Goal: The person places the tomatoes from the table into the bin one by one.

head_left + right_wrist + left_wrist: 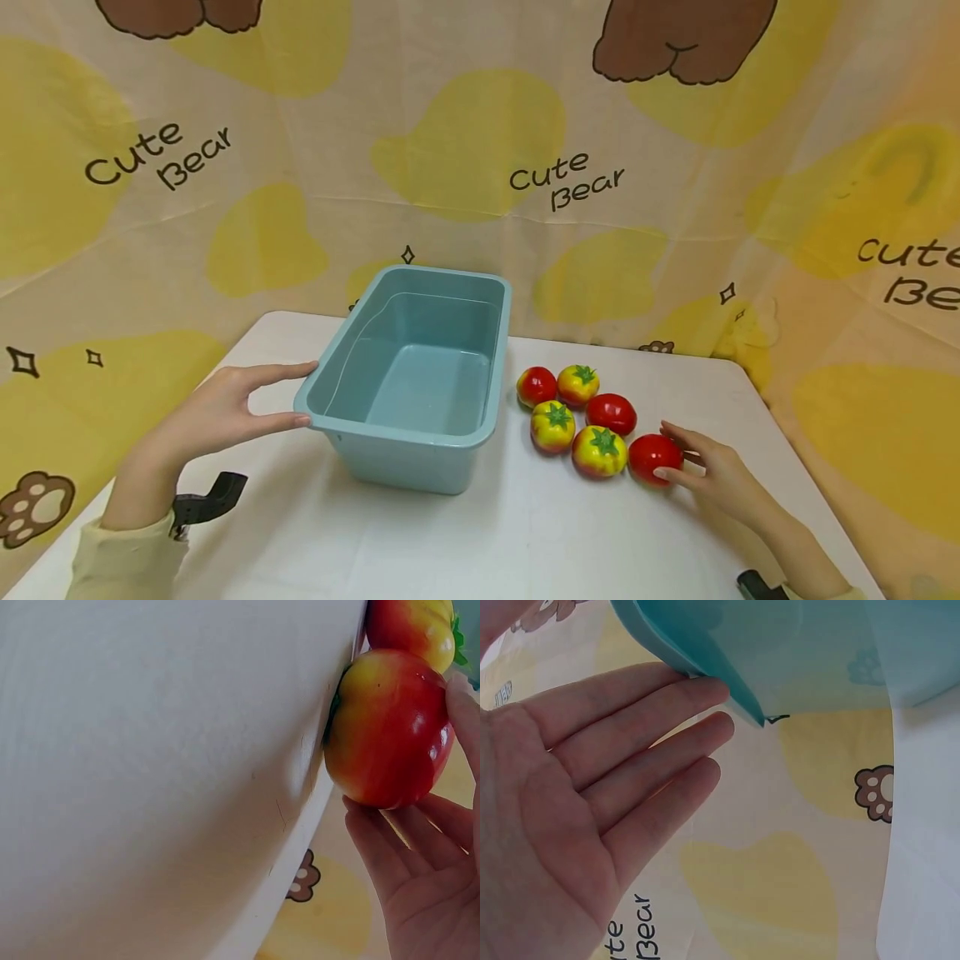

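Observation:
A light blue plastic bin (pixel 420 467) stands on the table, its inside bare. My left hand (pixel 225 412) touches the rim at its near left corner, thumb and index finger spread and straight. In the left wrist view, the other fingers (pixel 660 761) stretch out beside the rim. At the right, my right hand (pixel 716 479) holds a shiny red toy tomato (pixel 654 458) between thumb and fingers. The right wrist view shows this tomato (pixel 390 731) yellowish near its green leaf end, which faces the tabletop. It appears to rest on the table.
Left of the held tomato lie several more toy tomatoes (pixel 599 452), some red, some yellow with green leaf tops, close together on the white table (pixel 525 533). A patterned cloth (pixel 465 133) hangs behind the table.

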### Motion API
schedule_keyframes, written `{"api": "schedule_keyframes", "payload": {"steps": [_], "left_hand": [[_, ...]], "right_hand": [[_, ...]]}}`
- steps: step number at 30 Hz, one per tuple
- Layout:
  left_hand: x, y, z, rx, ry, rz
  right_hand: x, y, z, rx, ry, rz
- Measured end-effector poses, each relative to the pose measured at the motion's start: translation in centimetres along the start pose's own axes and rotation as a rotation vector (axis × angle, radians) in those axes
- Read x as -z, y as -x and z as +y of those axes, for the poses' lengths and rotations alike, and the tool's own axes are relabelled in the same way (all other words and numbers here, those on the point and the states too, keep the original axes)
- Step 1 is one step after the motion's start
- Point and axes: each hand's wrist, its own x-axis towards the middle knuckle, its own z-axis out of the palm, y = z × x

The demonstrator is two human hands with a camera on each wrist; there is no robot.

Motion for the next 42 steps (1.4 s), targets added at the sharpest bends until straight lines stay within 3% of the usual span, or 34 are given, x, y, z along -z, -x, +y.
{"api": "schedule_keyframes", "payload": {"steps": [11, 24, 42], "left_hand": [[0.2, -0.2, 0.1, 0.033, 0.020, -0.047], [0.6, -0.3, 0.4, 0.057, 0.089, -0.099], [0.7, -0.4, 0.6, 0.060, 0.109, -0.114]], "right_hand": [[0.0, -0.1, 0.3, -0.082, -0.069, -0.067], [0.3, -0.3, 0.1, -0.104, -0.112, -0.089], [2.0, -1.0, -1.4, -0.016, -0.038, -0.020]]}}
